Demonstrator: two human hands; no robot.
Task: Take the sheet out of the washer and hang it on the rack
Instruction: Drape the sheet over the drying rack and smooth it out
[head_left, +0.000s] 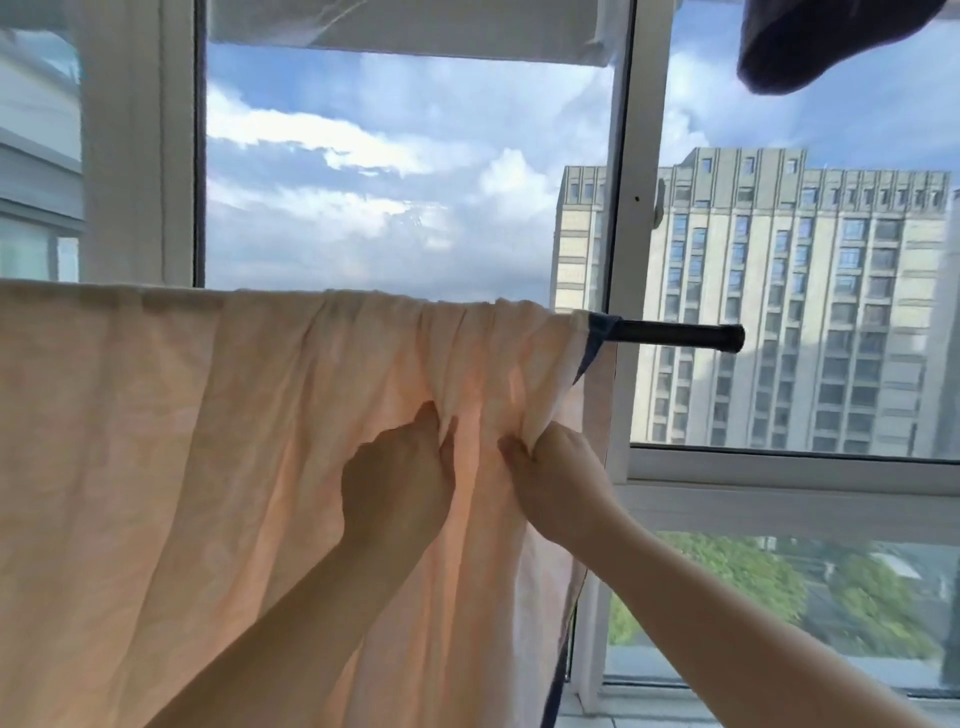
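A pale peach sheet (182, 441) with a dark blue edge hangs draped over a black rack bar (680, 335), whose bare end sticks out to the right. The cloth lies fairly flat on the left and is bunched in folds near the bar's right end. My left hand (400, 478) grips a fold of the sheet just below the bunched part. My right hand (550, 467) pinches a neighbouring fold close beside it, near the sheet's right edge. Both arms reach up from the lower frame.
A large window with white frames (631, 208) stands right behind the rack, with sky and a tall building outside. A dark garment (831, 47) hangs at the top right. White fabric (405, 26) hangs across the top.
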